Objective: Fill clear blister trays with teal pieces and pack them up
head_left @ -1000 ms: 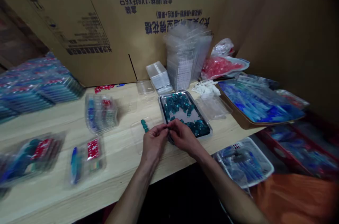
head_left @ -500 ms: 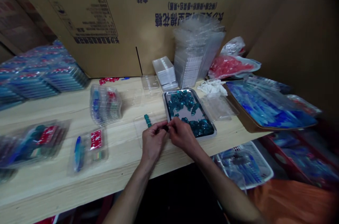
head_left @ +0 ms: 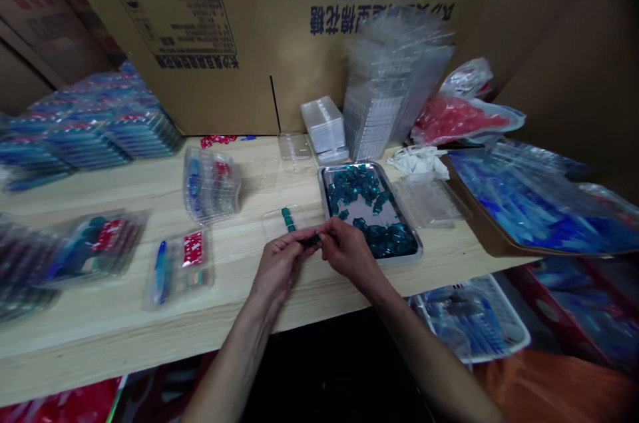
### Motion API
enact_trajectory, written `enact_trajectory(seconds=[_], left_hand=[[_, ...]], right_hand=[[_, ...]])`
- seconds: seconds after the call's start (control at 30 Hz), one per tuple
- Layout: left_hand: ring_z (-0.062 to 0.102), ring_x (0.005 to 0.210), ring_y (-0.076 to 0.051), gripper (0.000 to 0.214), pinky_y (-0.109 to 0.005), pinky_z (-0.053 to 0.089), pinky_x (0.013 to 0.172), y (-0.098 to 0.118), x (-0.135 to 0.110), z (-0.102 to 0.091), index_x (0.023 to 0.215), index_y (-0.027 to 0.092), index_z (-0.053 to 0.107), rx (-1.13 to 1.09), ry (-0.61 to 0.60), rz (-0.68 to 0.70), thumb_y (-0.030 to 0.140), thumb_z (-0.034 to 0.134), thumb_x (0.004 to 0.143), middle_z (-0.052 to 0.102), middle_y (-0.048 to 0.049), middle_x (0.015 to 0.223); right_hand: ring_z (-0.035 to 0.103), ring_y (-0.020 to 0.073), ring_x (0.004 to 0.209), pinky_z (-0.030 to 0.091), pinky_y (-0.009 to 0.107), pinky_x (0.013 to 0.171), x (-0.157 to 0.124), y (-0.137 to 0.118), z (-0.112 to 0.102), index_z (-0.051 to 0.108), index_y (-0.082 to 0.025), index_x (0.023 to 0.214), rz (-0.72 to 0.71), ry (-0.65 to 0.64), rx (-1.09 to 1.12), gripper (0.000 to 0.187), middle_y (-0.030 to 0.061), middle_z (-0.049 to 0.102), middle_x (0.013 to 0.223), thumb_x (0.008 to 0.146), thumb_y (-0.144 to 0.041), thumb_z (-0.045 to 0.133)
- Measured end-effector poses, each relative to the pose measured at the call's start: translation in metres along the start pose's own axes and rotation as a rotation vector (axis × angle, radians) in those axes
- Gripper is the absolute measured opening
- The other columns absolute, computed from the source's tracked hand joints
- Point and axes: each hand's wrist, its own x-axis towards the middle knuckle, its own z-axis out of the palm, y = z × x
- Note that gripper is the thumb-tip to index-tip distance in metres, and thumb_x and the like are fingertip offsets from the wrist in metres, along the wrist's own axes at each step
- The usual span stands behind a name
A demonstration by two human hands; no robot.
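My left hand (head_left: 277,264) and my right hand (head_left: 347,251) meet above the wooden table (head_left: 100,323), both pinching a small dark teal piece (head_left: 312,241) between the fingertips. My right hand lies just in front of a metal tray (head_left: 372,256), which holds two heaps of glossy teal pieces (head_left: 354,186). Left of the tray, close to my left fingers, a few teal cubes (head_left: 286,218) rest in a shallow clear plastic tray (head_left: 274,226).
A stack of clear plastic trays (head_left: 387,93) stands behind the metal tray, against a large printed cardboard box (head_left: 309,56). Sealed clear packs (head_left: 210,186) lie on the table's left side. Blue packaged goods fill a cardboard tray (head_left: 529,210) at right. A white basket (head_left: 472,320) sits below the table edge.
The whole scene has shifted up and right in view as my head moved. My hands have stayed together on the teal piece, which now shows more plainly between my fingers.
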Motion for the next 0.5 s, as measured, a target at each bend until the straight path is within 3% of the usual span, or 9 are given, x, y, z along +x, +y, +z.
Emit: enact_trajectory(seconds=[0.1,0.17,0.27,0.37,0.5], left_hand=[[0.072,0.078,-0.014,0.023,-0.022,0.057,0.08,0.01,-0.004,-0.009,0.092,0.009,0.078,-0.11,0.007,-0.122,0.012,0.074,0.07,0.077,-0.0118,0.096],[0.072,0.076,-0.012,0.026,-0.018,0.057,0.075,0.016,-0.008,-0.015,0.094,0.009,0.077,-0.127,0.013,-0.17,0.008,0.077,0.068,0.077,-0.0112,0.094],[0.072,0.075,-0.012,0.03,-0.017,0.056,0.072,0.021,-0.013,-0.031,0.092,0.011,0.077,-0.11,0.047,-0.161,0.009,0.083,0.062,0.077,-0.0087,0.092],[0.07,0.078,-0.013,0.031,-0.022,0.056,0.075,0.023,-0.014,-0.051,0.091,0.013,0.077,0.049,0.114,-0.001,0.017,0.086,0.062,0.077,-0.0067,0.091],[0.068,0.084,-0.017,0.021,-0.027,0.054,0.079,0.021,-0.006,-0.067,0.088,0.017,0.078,0.528,0.113,0.321,0.028,0.08,0.07,0.075,-0.0062,0.091]], right_hand=[[0.056,0.012,0.054,0.043,0.022,0.054,0.006,0.004,0.004,0.057,-0.02,0.081,0.049,-0.069,0.131,0.009,-0.0038,0.06,0.059,0.086,-0.02,0.05],[0.056,0.0105,0.051,0.045,0.022,0.054,0.007,0.005,0.001,0.06,-0.019,0.092,0.044,-0.128,0.185,0.015,-0.0036,0.062,0.065,0.09,-0.022,0.046],[0.061,0.0126,0.063,0.049,0.026,0.065,-0.005,0.002,-0.008,0.06,-0.016,0.114,-0.077,-0.093,0.014,0.03,0.0016,0.068,0.08,0.091,-0.014,0.041],[0.062,0.0214,0.093,0.048,0.035,0.084,-0.025,0.0,-0.011,0.064,-0.014,0.111,-0.255,-0.096,-0.397,0.039,0.0109,0.068,0.099,0.081,0.0,0.043],[0.056,0.0266,0.106,0.044,0.039,0.091,-0.048,0.004,0.004,0.066,-0.012,0.107,-0.393,-0.278,-0.679,0.038,0.0147,0.066,0.109,0.077,0.004,0.048]])
